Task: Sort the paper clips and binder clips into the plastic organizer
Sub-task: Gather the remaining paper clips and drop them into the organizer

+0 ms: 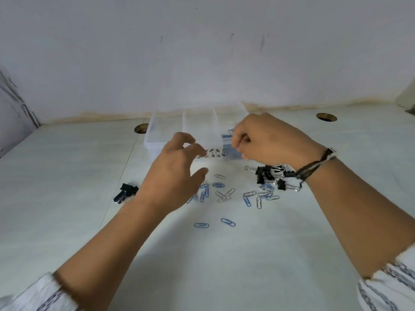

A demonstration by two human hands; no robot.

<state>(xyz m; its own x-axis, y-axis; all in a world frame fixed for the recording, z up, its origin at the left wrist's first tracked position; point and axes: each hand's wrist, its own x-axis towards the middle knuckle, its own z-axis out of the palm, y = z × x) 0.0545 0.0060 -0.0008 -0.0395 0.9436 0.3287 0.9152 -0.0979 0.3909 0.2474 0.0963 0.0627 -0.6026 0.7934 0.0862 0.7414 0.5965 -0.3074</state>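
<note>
A clear plastic organizer [166, 122] with three compartments stands at the back of the white table; blue paper clips [227, 134] lie in its right compartment. Loose blue and silver paper clips [224, 194] are scattered in front of it. A heap of black binder clips [269, 173] lies to the right, and two more binder clips [126, 192] lie to the left. My left hand [175, 171] hovers above the loose clips, fingers apart, holding nothing I can see. My right hand [265, 138] is curled over the right compartment's front edge; whether it pinches a clip is hidden.
Two round cable holes [141, 128] [326, 117] sit in the table top either side of the organizer. A stained white wall [202, 63] rises directly behind it. A dark thread bracelet [314, 164] circles my right wrist.
</note>
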